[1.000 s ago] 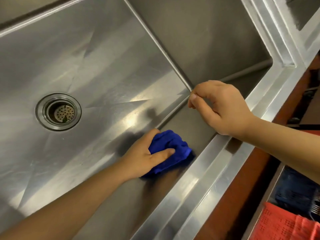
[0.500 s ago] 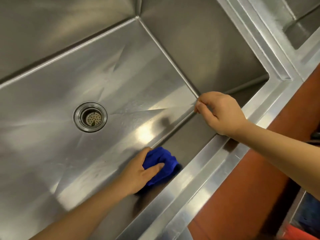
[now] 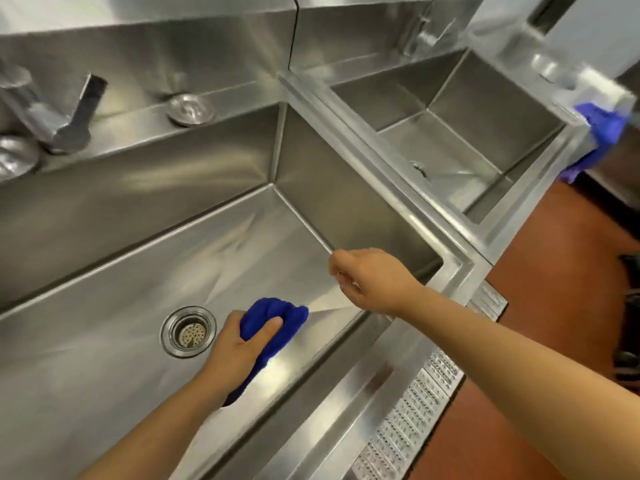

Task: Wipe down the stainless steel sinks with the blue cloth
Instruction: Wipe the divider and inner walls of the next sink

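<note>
blue cloth (image 3: 273, 323) (bunched) in left hand (image 3: 239, 351)

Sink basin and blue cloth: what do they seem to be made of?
Sink basin: stainless steel by the look, with a brushed finish; it shows a grey sheen, fine streaks and blurred reflections. Blue cloth: soft, matt fabric, perhaps microfibre; it bunches into folds in the left hand.

My left hand (image 3: 239, 348) grips the bunched blue cloth (image 3: 273, 317) against the sink (image 3: 104, 271) floor, just right of the drain strainer (image 3: 188, 331). My right hand (image 3: 374, 278), fingers curled, holds nothing, over the sink's right side.
</note>
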Motion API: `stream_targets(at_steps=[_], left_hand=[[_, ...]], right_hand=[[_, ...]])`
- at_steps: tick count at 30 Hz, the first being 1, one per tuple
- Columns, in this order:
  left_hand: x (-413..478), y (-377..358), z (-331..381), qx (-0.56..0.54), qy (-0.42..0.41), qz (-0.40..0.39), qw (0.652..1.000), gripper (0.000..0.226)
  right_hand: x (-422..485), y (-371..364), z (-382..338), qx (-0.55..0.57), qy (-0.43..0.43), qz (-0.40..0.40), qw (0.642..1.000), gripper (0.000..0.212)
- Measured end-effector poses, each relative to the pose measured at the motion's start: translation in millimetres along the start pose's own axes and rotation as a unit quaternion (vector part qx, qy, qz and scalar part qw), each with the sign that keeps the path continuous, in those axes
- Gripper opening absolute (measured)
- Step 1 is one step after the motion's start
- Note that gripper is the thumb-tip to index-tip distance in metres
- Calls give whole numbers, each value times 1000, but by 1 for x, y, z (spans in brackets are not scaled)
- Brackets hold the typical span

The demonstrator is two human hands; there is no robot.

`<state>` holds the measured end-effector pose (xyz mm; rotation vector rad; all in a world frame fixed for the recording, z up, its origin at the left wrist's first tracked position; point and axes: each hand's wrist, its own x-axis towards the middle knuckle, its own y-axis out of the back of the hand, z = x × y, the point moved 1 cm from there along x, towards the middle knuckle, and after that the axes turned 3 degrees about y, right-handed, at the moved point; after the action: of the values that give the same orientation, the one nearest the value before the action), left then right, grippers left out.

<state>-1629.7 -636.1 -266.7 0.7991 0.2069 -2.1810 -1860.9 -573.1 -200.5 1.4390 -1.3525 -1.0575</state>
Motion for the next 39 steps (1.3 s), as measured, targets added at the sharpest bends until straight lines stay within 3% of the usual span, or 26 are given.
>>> stream_targets(at_steps=[8, 14, 20, 25, 31, 34, 39], left_hand=[[1, 24, 35, -85, -21, 90, 992, 33], [36, -35, 69, -188, -6, 183, 965, 39], [54, -79, 96, -279, 9, 240, 930, 43], [51, -72, 77, -313, 39, 295, 902, 45], [84, -70, 80, -340, 39, 285, 896, 34], [108, -76, 99, -342, 21, 275, 898, 15], [163, -68, 118, -331, 4, 271, 904, 25]], right_hand=[[54, 42, 23, -55, 71, 22, 996, 8], [72, 62, 71, -32, 141, 18, 989, 9], [95, 87, 130, 16, 126, 27, 991, 12], [128, 53, 139, 46, 92, -14, 995, 14], [143, 44, 134, -2, 187, -32, 982, 17], [157, 53, 150, -1, 171, -14, 985, 17], [187, 41, 181, 29, 144, 30, 989, 21]])
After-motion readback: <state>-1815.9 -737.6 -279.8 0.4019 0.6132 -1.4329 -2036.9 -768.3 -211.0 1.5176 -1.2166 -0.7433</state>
